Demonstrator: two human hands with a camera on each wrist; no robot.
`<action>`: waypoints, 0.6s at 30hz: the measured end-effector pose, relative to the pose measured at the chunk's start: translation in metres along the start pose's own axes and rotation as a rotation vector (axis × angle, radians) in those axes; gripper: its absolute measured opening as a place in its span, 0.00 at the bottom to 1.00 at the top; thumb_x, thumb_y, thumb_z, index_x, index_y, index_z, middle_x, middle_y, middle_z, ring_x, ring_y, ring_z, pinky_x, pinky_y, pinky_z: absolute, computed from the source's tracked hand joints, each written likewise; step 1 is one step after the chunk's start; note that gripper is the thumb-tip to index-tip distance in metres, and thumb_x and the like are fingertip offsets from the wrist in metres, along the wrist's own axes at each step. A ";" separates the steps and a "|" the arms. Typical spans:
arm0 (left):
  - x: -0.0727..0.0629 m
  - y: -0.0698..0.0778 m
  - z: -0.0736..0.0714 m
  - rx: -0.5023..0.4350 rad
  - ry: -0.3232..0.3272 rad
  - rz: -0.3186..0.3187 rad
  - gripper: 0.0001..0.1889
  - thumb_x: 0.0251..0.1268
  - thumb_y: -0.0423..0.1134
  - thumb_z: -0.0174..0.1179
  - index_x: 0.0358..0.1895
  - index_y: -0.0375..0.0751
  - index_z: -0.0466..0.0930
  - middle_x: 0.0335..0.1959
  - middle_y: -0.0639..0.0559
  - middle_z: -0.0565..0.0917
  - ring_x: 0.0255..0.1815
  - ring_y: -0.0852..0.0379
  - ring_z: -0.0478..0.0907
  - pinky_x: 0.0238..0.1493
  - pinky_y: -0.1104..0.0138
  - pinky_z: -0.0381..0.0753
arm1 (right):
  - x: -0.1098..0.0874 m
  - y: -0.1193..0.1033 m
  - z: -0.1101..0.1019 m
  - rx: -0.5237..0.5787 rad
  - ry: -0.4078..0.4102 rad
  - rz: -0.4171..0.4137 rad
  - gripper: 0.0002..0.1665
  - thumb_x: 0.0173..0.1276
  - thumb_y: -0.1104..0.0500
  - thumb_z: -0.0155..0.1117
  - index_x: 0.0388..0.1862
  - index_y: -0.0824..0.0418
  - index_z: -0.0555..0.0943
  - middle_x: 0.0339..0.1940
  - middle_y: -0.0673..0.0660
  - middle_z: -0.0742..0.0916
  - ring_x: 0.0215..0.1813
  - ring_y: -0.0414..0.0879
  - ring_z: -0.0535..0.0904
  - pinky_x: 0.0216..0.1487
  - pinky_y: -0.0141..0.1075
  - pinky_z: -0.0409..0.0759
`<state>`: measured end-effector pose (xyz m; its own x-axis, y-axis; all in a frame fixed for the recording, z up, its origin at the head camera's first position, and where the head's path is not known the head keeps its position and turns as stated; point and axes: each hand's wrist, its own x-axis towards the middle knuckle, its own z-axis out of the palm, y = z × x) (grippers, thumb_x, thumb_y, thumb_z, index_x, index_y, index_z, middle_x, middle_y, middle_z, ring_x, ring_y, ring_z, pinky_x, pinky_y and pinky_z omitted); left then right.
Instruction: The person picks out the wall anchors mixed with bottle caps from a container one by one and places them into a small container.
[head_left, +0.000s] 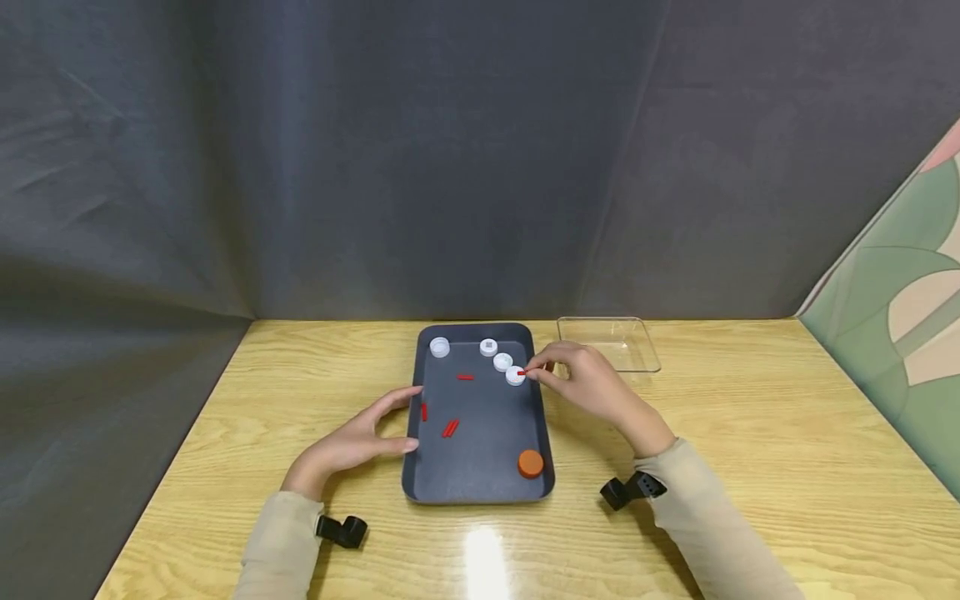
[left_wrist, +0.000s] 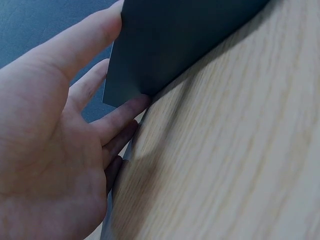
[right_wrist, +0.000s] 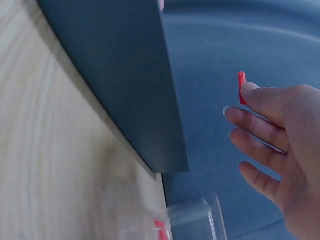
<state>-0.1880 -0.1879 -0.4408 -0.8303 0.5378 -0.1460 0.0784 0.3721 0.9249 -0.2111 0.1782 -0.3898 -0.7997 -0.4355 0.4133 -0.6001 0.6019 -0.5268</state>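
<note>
My right hand (head_left: 588, 379) pinches a small ribbed red stick (right_wrist: 241, 82) between thumb and fingers. In the head view the stick overlaps the nearest white round cap (head_left: 513, 377). Close behind that one lie a second white cap (head_left: 503, 362) and a third, with a grey square mark (head_left: 489, 345). All are in a dark rectangular tray (head_left: 480, 475). At the tray's left side, my left hand (head_left: 356, 437) is spread, thumb and index fingertips at the rim; other fingers lie along the tray's outer wall (left_wrist: 165, 45). More red sticks (head_left: 450, 428) lie on the tray's left half.
Another white cap (head_left: 439, 347) sits at the tray's far left corner. An orange cap (head_left: 530, 464) lies near the front right corner. A clear plastic box (head_left: 645, 367) stands behind my right hand on the wooden table (head_left: 750, 417). Dark cloth (head_left: 450, 167) hangs behind the table.
</note>
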 end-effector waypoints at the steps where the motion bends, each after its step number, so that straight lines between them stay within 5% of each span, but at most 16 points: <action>1: 0.000 0.000 0.000 -0.001 -0.001 0.002 0.42 0.62 0.45 0.70 0.77 0.59 0.57 0.76 0.50 0.59 0.77 0.46 0.53 0.73 0.42 0.49 | -0.001 0.000 -0.002 -0.003 0.008 0.001 0.04 0.63 0.62 0.73 0.36 0.54 0.89 0.33 0.45 0.86 0.35 0.40 0.78 0.36 0.43 0.78; 11: -0.002 -0.004 0.000 0.010 -0.009 0.001 0.41 0.64 0.45 0.68 0.78 0.59 0.56 0.77 0.50 0.57 0.77 0.44 0.51 0.72 0.39 0.47 | -0.007 0.002 -0.019 -0.053 0.013 0.045 0.04 0.64 0.63 0.72 0.38 0.57 0.88 0.37 0.49 0.88 0.38 0.44 0.82 0.42 0.47 0.82; 18: 0.000 -0.003 -0.001 0.009 -0.006 0.010 0.40 0.64 0.44 0.68 0.77 0.60 0.57 0.77 0.49 0.56 0.77 0.42 0.50 0.72 0.37 0.45 | -0.009 0.012 -0.032 -0.089 0.058 0.068 0.04 0.64 0.62 0.72 0.37 0.57 0.89 0.36 0.50 0.89 0.33 0.41 0.80 0.33 0.38 0.76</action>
<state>-0.1887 -0.1902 -0.4432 -0.8263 0.5458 -0.1391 0.0916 0.3738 0.9230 -0.2106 0.2111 -0.3759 -0.8345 -0.3538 0.4224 -0.5383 0.6867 -0.4886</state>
